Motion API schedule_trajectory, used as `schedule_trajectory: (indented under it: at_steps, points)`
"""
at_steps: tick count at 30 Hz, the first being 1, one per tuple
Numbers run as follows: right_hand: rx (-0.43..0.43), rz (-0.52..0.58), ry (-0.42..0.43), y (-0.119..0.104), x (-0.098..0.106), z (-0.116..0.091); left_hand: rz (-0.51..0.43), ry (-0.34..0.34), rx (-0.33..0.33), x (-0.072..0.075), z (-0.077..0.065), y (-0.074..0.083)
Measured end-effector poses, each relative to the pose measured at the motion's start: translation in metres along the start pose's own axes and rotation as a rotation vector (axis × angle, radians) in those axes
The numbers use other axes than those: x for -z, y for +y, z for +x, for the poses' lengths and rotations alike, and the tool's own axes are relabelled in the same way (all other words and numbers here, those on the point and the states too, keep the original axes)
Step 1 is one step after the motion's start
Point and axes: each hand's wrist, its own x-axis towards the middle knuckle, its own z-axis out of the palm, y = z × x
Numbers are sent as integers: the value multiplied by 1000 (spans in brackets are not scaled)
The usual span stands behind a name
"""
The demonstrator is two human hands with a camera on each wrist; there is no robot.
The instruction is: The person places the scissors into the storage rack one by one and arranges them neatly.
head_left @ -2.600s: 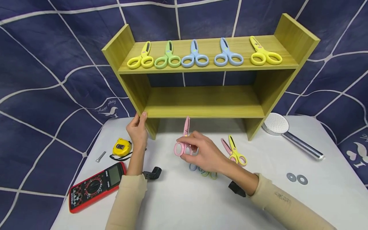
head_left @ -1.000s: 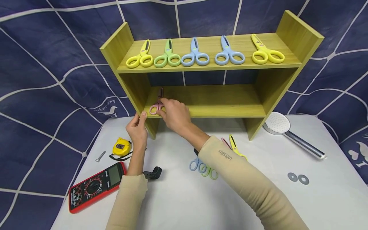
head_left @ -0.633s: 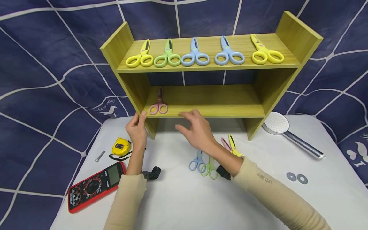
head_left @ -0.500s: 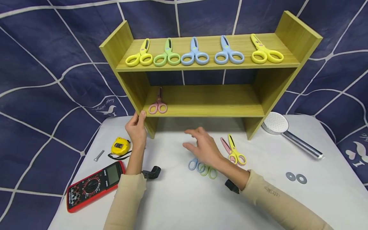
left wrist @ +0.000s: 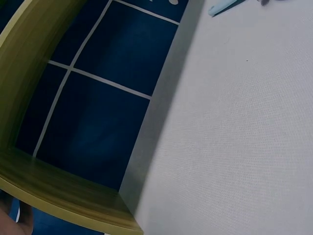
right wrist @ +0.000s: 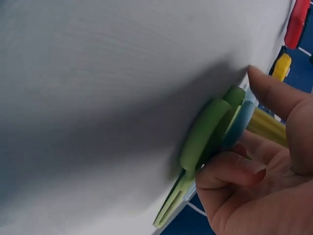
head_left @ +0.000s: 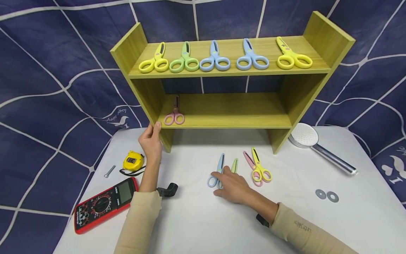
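My left hand [head_left: 150, 143] grips the lower left side of the wooden shelf [head_left: 228, 121], thumb at the front edge; only some fingers [left wrist: 12, 223] show in the left wrist view. On the white table, my right hand [head_left: 235, 186] reaches over blue scissors [head_left: 221, 162] and green scissors [head_left: 235, 165], covering part of both. In the right wrist view its thumb and fingertips stand apart around the blue handle loop [right wrist: 239, 122], beside the green loops [right wrist: 201, 137]; no firm grip shows. Pink scissors [head_left: 174, 115] lie at the left of the middle shelf board.
Yellow [head_left: 257, 163] and pink scissors [head_left: 249, 160] overlap right of the hand. Several scissors line the top board. A tape measure [head_left: 133, 161], bolt [head_left: 109, 171] and multimeter [head_left: 104, 204] lie left; a shower head [head_left: 304, 135] and two washers [head_left: 321, 194] lie right.
My right hand carried the pink scissors to the middle board, let them go at its left end, then moved down to the blue and green scissors. The left hand has stayed on the shelf.
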Motion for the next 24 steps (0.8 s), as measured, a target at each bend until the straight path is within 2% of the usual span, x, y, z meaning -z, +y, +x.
schedule_trajectory:
  at_steps: [4,11,14,19,24]
  points:
    - [5,-3,-5,3,-1,1,6,-2,10,-3,-6,14]
    - [52,14,1,8,0,2,15,10,-8,5,4,-16]
    - [87,48,20,9,0,1,24,9,-16,5,4,-18]
    - [244,73,130,1,7,-4,26,4,-29,6,5,-19]
    - [444,60,268,-22,29,-10,-1,6,-19,5,5,-18]
